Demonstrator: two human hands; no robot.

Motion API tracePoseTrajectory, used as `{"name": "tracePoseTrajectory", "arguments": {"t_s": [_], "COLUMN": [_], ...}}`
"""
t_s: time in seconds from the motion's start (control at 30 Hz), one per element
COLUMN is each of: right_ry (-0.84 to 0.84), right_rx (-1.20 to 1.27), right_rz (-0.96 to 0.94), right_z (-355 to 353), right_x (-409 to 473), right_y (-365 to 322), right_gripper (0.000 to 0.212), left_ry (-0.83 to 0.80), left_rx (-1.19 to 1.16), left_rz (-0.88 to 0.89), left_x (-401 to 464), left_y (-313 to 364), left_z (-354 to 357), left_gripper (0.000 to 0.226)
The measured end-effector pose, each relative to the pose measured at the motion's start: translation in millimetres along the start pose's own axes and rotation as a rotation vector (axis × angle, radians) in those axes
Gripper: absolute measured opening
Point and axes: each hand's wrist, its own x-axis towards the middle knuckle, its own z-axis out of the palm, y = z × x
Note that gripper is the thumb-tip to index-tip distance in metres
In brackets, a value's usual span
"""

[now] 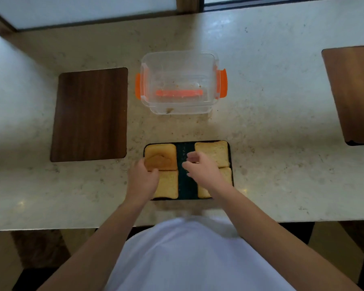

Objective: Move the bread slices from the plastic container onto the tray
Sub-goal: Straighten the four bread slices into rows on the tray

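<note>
A dark tray [186, 148] lies near the counter's front edge with several bread slices on it. A brown crust slice [161, 156] is at its far left, and my left hand [143, 178] grips that slice's near edge. Below it lies a pale slice [169, 184]. Another pale slice [212, 153] sits at the far right, and a fourth [227, 175] is partly hidden under my right hand [200, 166], which hovers over the tray's middle with fingers loosely apart. The clear plastic container [179, 59] with orange clips stands behind the tray and holds only crumbs.
A dark wooden board [90, 114] lies left of the container. Another wooden board [353, 91] lies at the far right edge. The pale stone counter [271, 122] ends just in front of the tray, with a window frame along its back.
</note>
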Motion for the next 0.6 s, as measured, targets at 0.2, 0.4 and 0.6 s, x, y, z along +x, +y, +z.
{"name": "tracePoseTrajectory", "arguments": {"t_s": [0.2, 0.4, 0.6], "right_ry": [-0.065, -0.025, -0.004], "right_rx": [0.141, 0.153, 0.111], "right_rz": [0.156, 0.185, 0.191], "right_z": [30.8, 30.1, 32.5], "right_x": [14.1, 17.1, 21.5], "right_y": [-24.7, -26.0, -25.7], "right_gripper": [0.059, 0.056, 0.054], "left_ry": [-0.117, -0.157, -0.12], "left_rx": [-0.238, -0.24, -0.274], "left_rz": [-0.193, -0.215, -0.216], "left_x": [22.7, 35.2, 38.8], "left_y": [-8.3, -10.9, -11.9], "left_z": [-17.5, -24.5, -28.0], "left_gripper": [0.038, 0.042, 0.041]}}
